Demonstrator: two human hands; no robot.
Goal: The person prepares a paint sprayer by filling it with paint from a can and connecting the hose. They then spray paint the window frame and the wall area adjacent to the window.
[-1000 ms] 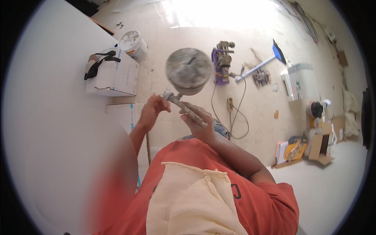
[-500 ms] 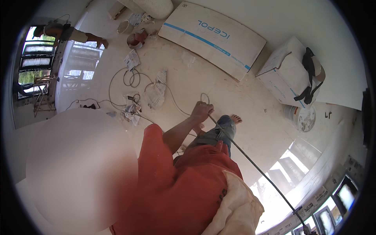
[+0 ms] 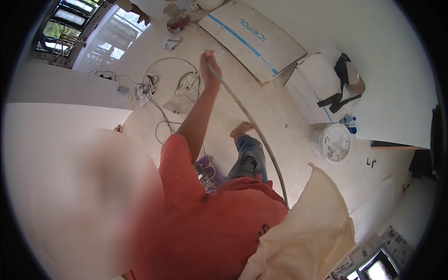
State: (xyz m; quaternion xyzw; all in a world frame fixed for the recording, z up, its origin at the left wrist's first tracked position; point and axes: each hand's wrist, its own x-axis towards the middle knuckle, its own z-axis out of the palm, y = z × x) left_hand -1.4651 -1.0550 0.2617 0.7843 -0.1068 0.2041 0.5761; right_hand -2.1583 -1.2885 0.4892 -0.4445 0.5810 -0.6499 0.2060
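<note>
My left hand (image 3: 210,70) is stretched out over the floor, its fingers closed round a long grey hose (image 3: 258,131). The hose runs back from it along my right side and disappears behind the cream cloth (image 3: 311,225) on my red shirt. My right hand is out of sight. Beside my left upper arm, partly hidden by my body, sits a purple machine (image 3: 205,169) with metal fittings and lines. Loops of hose or cable lie on crumpled paper (image 3: 179,103) below my outstretched arm. My bare foot (image 3: 242,128) is on the floor near the hose.
A long flat carton (image 3: 240,44) lies by the wall. Right of it are another carton (image 3: 301,98) with black straps on top, a white bucket (image 3: 332,142) and plastic bottles (image 3: 350,122). Tangled cables (image 3: 147,88) lie at left. A person's leg (image 3: 137,14) shows at top left.
My view has swung round from the pot and spray tool I held earlier. My left hand has reached farther out along the floor with the hose; my right hand has left view.
</note>
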